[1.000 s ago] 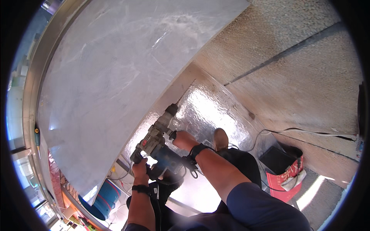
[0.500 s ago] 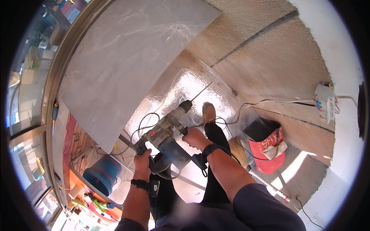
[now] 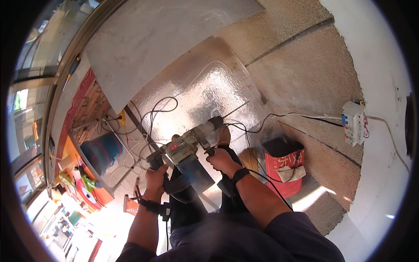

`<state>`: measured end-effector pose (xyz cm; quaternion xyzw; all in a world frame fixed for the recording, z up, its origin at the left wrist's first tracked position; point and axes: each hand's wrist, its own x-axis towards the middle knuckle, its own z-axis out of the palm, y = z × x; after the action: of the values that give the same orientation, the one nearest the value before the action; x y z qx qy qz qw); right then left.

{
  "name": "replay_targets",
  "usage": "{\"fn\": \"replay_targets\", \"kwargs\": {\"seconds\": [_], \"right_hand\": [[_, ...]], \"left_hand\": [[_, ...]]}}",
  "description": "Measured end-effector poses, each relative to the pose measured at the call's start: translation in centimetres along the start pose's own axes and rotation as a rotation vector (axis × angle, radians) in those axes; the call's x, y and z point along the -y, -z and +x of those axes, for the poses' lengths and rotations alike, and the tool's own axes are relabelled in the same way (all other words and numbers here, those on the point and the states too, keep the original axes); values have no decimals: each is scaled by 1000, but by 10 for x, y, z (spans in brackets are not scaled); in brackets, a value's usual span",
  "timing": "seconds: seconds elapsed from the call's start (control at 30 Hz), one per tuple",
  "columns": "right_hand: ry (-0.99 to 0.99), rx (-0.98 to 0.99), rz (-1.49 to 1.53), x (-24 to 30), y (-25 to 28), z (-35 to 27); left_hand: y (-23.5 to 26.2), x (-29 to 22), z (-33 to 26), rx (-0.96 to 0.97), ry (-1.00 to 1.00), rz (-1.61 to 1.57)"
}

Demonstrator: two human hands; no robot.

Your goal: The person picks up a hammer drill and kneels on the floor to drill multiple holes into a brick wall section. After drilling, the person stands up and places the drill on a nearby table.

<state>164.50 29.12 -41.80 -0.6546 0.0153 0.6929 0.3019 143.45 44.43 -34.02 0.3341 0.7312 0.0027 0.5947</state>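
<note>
A large rotary hammer drill (image 3: 183,149), grey and dusty with a blue motor housing, is held across the front of my legs. My left hand (image 3: 156,178) is wrapped round its rear handle. The side handle near the chuck is in the grip of my right hand (image 3: 221,160). A long thin drill bit (image 3: 236,109) juts from the chuck toward the upper right. Below the bit in the picture lies a shiny, wet-looking floor sheet (image 3: 205,96); I cannot tell whether the tip touches anything.
A big grey marbled slab (image 3: 144,48) spans the upper left. On the right, a red bag (image 3: 283,181) stands beside a broom (image 3: 248,159), below a wall-mounted breaker box (image 3: 354,123). Black cable (image 3: 268,117) loops over the floor. A blue bucket (image 3: 102,153) sits at left.
My view has shifted, and the slab now sits higher in the picture. Both hands keep hold of the rotary hammer drill, whose bit now slants more to the right.
</note>
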Motion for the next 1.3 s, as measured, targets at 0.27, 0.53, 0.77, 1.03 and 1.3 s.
{"fn": "replay_targets", "kwargs": {"seconds": [0.27,0.53,0.77,1.03,1.3], "right_hand": [[22,29,-202,-62,-151,-46],[-40,108,-492,-115,-408,-85],[-52,224,-704,-136,-520,-120],[-114,334,-813,-161,-555,-141],[-206,371,-934,-182,-592,-171]], "left_hand": [[159,106,-38,-13,46,-161],[420,222,-75,-116,67,-337],[513,311,-127,-175,247,-670],[534,372,-182,-69,316,-1089],[545,420,-234,-123,299,-1226]]}}
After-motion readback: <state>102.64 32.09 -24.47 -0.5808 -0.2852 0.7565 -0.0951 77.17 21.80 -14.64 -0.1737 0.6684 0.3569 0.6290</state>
